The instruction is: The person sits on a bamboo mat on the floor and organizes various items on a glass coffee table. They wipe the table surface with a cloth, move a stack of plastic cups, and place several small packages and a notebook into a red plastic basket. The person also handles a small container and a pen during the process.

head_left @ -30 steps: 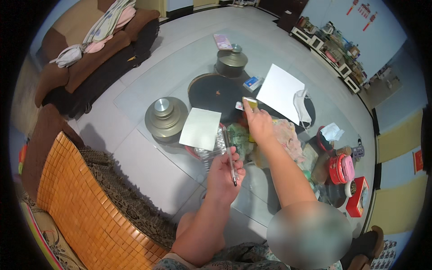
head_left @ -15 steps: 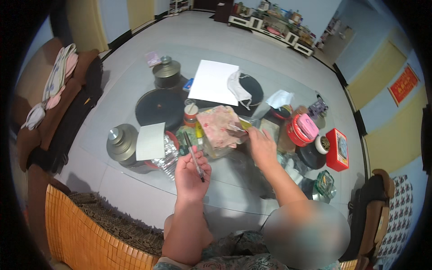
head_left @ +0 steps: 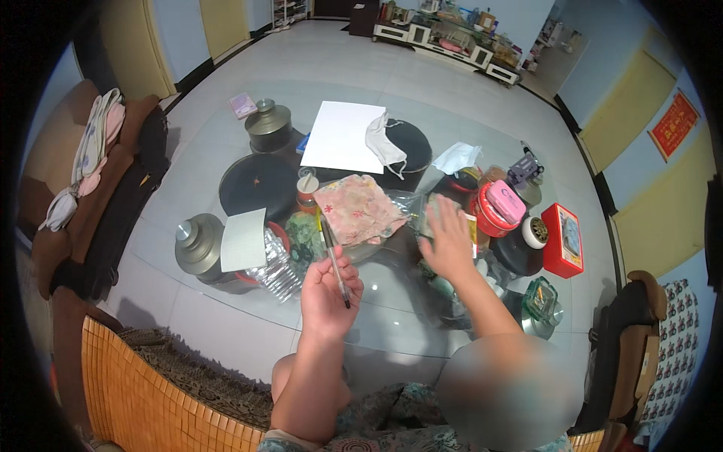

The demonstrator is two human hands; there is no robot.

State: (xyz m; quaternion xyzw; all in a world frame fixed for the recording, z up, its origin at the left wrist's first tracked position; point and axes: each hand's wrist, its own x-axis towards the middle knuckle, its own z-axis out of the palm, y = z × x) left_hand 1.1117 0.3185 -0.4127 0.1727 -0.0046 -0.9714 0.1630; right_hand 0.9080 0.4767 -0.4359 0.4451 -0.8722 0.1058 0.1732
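Observation:
My left hand [head_left: 325, 307] has its fingers curled round a pen [head_left: 336, 273], which points up and away over the near part of the glass table [head_left: 376, 328]. To the right, my right hand [head_left: 449, 242] lies palm down with its fingers spread, over a pale greenish thing [head_left: 434, 205] that it mostly hides. Between the two hands, a little farther off, sits a folded pink flowered cloth [head_left: 358, 211]. A crumpled clear plastic bag [head_left: 405, 202] shows between that cloth and my right hand. Left of the pen is a bunched green bag [head_left: 303, 232].
A white sheet of paper [head_left: 343, 135] lies farther back, with a face mask [head_left: 385, 147] on its right edge. At left, a pale pad [head_left: 243, 239] leans by a metal table leg [head_left: 197, 245]. Pink box [head_left: 504, 202], red box [head_left: 561, 252] and glass ashtray [head_left: 540, 299] stand at right.
My right hand has left the right edge of the pink cloth, moved slightly right and spread its fingers. My left hand still holds the pen, now a little farther right. The view has shifted slightly.

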